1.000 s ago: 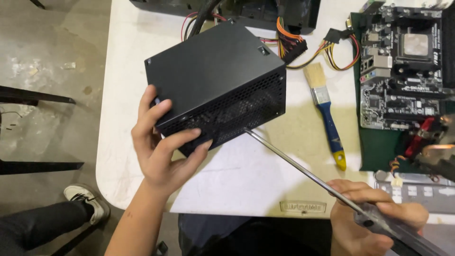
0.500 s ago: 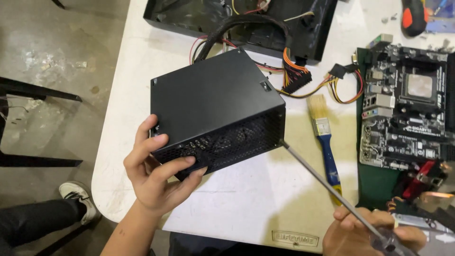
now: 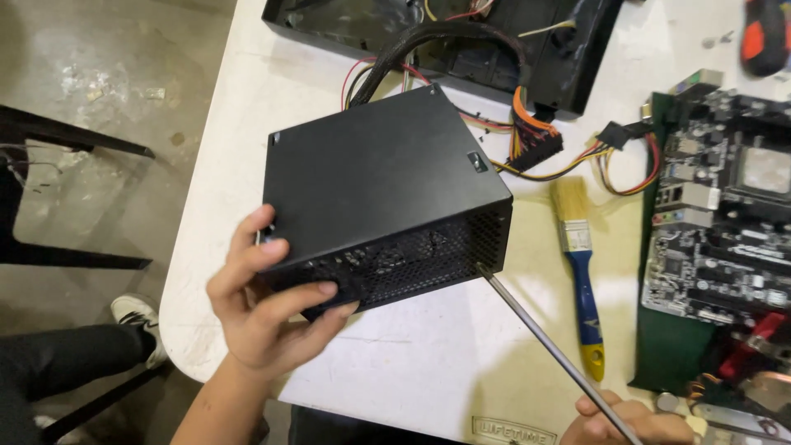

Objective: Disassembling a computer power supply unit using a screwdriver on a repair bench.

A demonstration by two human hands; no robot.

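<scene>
My left hand (image 3: 268, 317) grips the near left corner of a black power supply box (image 3: 379, 185), holding it tilted above the white table (image 3: 428, 371). Its perforated grille side faces me. My right hand (image 3: 630, 422), at the bottom edge of the view, is shut on a long thin screwdriver (image 3: 548, 346). The tip of its shaft touches the lower right corner of the grille. A bundle of black, red and yellow cables (image 3: 428, 41) runs from the back of the box.
A blue-handled paintbrush (image 3: 581, 272) lies right of the box. A motherboard (image 3: 725, 222) on a green mat sits at the right edge. An open black computer case (image 3: 568, 58) lies at the back. Grey floor and my shoe (image 3: 136, 317) show at left.
The view has shifted downward over the table. The screwdriver tip has stayed against the box's lower right corner, and my right hand has dropped toward the frame's bottom edge.
</scene>
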